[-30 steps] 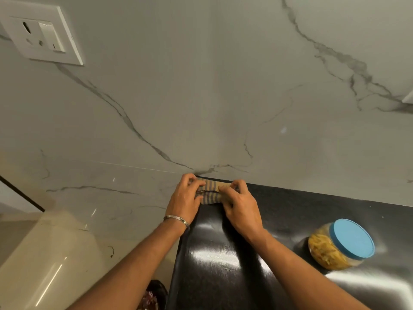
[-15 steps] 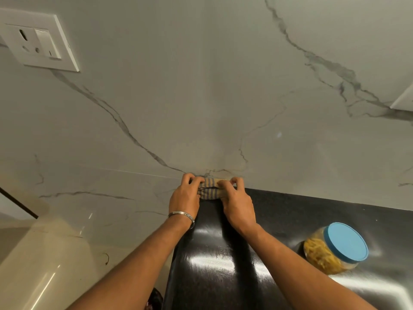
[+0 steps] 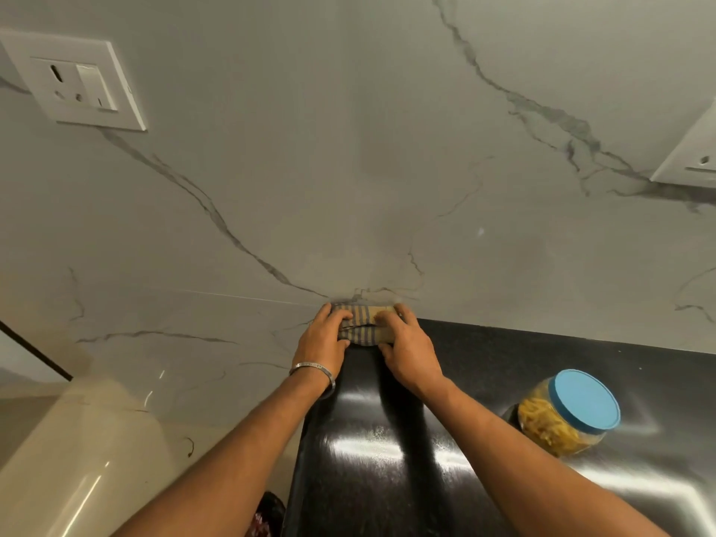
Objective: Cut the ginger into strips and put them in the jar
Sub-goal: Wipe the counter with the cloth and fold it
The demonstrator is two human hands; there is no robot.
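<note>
The wall (image 3: pixel 348 149) is white stone with thin grey lines running across it like cracks. A white plug socket (image 3: pixel 77 85) sits on it, up high and far to the left of the hands. Part of another white plate (image 3: pixel 693 157) shows up high to their right. Under the hands is a shiny black counter (image 3: pixel 484 358) with bright spots of light. Down to their left is a pale, glossy floor (image 3: pixel 69 459).

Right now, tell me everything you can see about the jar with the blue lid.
The jar is a clear, squat container that looks like plastic, closed by a round blue lid. It is mostly full of pale yellow strips. It stands on the glossy black countertop, to the right of the person's right forearm. Nothing but the counter touches it; both hands are farther back by the wall, on a striped cloth.
</note>
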